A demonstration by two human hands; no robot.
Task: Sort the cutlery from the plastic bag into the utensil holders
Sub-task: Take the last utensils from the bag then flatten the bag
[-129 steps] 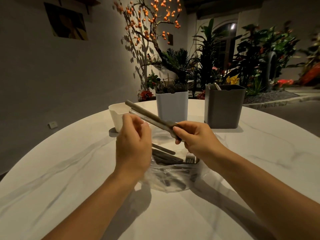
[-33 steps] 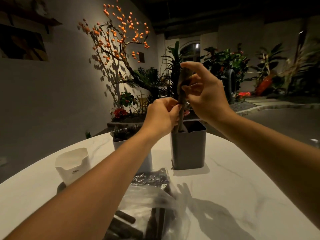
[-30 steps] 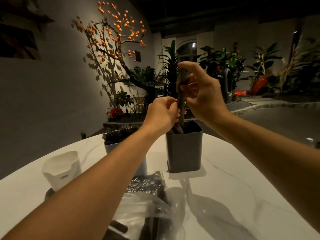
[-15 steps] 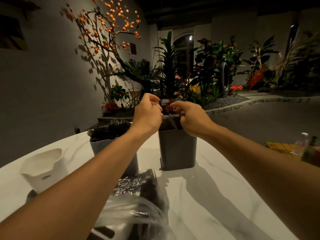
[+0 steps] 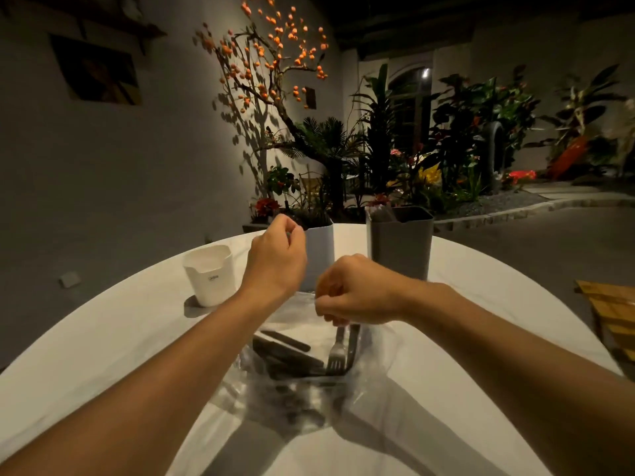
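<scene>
A clear plastic bag [image 5: 372, 384] lies on the white marble table [image 5: 113, 341] in front of me, holding a fork [image 5: 336, 358] and several dark-handled pieces of cutlery [image 5: 287, 355]. Behind it stand three holders: a white one [image 5: 211, 274] on the left, a pale one [image 5: 322, 250] with dark handles in the middle, and a dark grey one [image 5: 400, 249] on the right with cutlery tips at its rim. My left hand [image 5: 275, 257] hovers in front of the pale holder, fingers loosely curled, holding nothing. My right hand [image 5: 355, 293] hangs over the bag's far edge, fingers loosely curled, nothing visible in it.
A wooden slatted board [image 5: 615, 312] lies off the table's right edge. Potted plants and a branch with orange fruit stand behind the table. A grey wall is on the left.
The cutlery I held over the grey holder has gone into it. Both hands have let go and drawn back toward me, the right one down over the bag.
</scene>
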